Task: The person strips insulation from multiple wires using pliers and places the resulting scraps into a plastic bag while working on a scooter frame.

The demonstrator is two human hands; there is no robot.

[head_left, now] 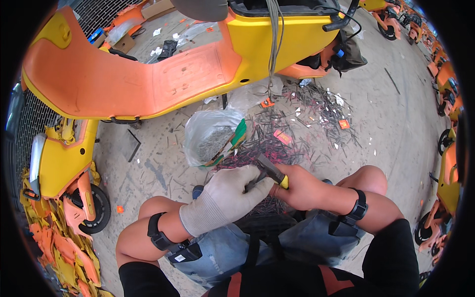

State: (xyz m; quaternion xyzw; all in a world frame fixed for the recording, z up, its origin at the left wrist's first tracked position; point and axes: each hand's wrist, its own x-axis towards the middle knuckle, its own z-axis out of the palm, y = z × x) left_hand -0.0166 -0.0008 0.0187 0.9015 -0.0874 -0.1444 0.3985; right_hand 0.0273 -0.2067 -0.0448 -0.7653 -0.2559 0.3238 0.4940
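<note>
My left hand (225,190), in a pale work glove, is closed by my lap with thumb and fingers pinching a thin dark strip (254,181). My bare right hand (299,188) is wrapped round a short tool (272,171) with a flat grey metal end and a yellow-and-black handle. Both hands almost touch, the tool's end lying over the gloved fingertips. On the ground just beyond is a heap of dark strips and pinkish bits (269,148). Left of the heap stands an open clear plastic bag (195,129) with fine grey pieces inside.
A yellow-and-orange scooter body (193,74) spans the space ahead, grey cables (273,44) hanging from it. More scooters (448,163) line the right side. Orange and yellow panels (64,247) are piled at lower left. Orange tags (344,124) and scraps litter the concrete.
</note>
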